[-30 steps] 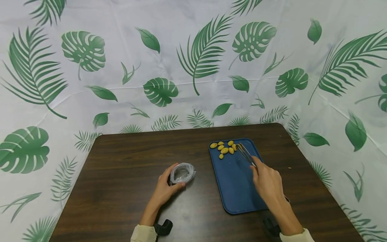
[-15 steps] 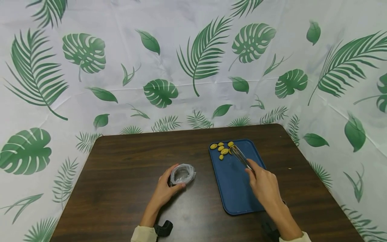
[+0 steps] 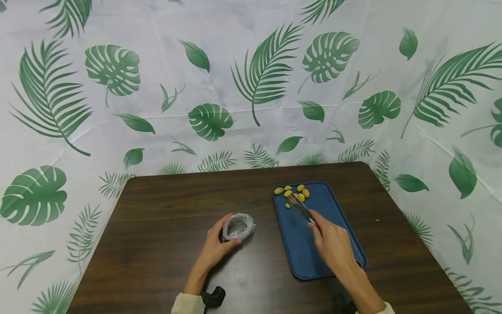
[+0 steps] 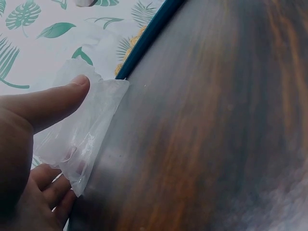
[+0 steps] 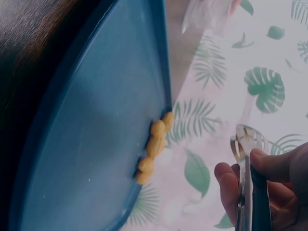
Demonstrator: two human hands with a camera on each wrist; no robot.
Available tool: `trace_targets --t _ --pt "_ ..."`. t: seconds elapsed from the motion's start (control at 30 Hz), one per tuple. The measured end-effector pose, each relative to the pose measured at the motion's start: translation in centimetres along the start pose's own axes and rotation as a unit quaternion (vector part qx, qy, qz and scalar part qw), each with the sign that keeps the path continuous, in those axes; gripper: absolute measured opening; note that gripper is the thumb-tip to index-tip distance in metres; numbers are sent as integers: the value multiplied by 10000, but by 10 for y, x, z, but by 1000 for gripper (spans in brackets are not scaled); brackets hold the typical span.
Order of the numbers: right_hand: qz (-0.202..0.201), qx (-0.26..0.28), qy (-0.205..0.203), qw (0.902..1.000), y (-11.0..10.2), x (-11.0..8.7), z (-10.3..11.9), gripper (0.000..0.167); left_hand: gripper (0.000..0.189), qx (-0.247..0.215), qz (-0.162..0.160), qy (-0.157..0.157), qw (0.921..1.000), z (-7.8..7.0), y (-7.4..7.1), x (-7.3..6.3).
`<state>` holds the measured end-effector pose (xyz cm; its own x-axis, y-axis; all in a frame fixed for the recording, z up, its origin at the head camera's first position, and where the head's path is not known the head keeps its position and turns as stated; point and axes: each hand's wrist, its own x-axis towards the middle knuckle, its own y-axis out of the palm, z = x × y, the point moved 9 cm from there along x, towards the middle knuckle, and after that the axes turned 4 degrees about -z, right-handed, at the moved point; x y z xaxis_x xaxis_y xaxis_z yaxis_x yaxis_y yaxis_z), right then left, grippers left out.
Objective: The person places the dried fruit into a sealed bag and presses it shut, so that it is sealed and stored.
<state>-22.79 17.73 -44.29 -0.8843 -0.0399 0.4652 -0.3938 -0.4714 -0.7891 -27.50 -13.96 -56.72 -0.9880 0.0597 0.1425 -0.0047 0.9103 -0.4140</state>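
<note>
My right hand (image 3: 332, 245) is drawn in around a pair of metal tongs (image 3: 302, 209), the thumb pressing one arm and the fingers bent against the other, so there is little gap left in my grasp. The tongs reach ahead of that hand and a little to its left, their tips among the peanuts (image 3: 305, 193). These lie in a loose cluster beyond my fingers, in the far left corner of the blue tray (image 3: 307, 250), which spreads beneath and ahead of the hand. Whether a nut sits between the tips I cannot tell from either view.

My left hand (image 3: 215, 245) is curved wide, thumb on one side and fingers on the other, around a clear plastic bag (image 4: 103, 115). The bag is on the tabletop (image 3: 168, 226), well to the left of my right hand, its mouth facing up, and I make out no nuts in it.

I judge the step in hand to be picking out one peanut with the tongs. As I see it, the next move calls for the tips to straddle a single nut, a firm but measured squeeze since its rounded shell could slip, and a steady left hand keeping the bag's mouth wide.
</note>
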Motion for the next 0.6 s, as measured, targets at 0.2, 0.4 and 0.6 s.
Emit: trace_targets --t 0.2,0.4,0.6 --pt "126 185 -25 9997 7 -1 9 34 81 24 -18 7 10000 0 1 0" --pt "65 213 -227 9995 11 -3 18 34 82 41 29 -103 9999 3 2 -2" --pt "84 312 -346 9989 15 -2 25 36 81 54 18 -99 9999 3 2 -1"
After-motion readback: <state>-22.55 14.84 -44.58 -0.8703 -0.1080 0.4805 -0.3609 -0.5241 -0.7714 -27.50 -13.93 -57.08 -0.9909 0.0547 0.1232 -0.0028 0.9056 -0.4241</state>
